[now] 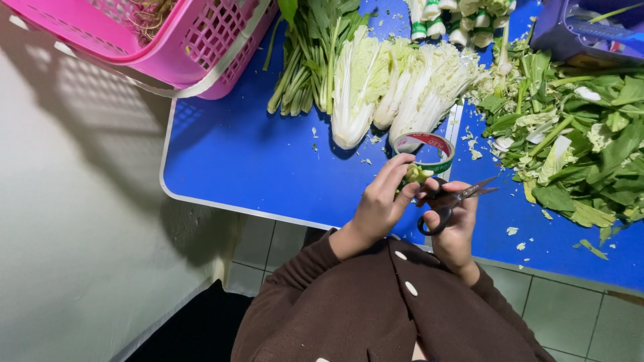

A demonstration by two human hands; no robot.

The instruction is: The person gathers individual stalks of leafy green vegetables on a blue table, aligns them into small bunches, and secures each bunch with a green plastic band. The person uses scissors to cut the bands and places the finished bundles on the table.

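Observation:
My left hand point(382, 198) pinches a small green vegetable piece point(416, 174) just above the near edge of the blue table point(241, 161). My right hand point(455, 218) grips black-handled scissors point(451, 199), blades pointing right, and its fingers also touch the vegetable piece. A roll of tape point(425, 149) with a red and green band lies on the table just beyond both hands. Behind it lie halved napa cabbages point(392, 84).
A pink plastic basket point(161, 40) overhangs the table's far left corner. Long-stemmed greens point(312, 60) lie beside the cabbages. A heap of loose green leaves and trimmings point(577, 134) covers the right side. A purple crate point(590, 30) stands far right. Tiled floor point(577, 315) lies below.

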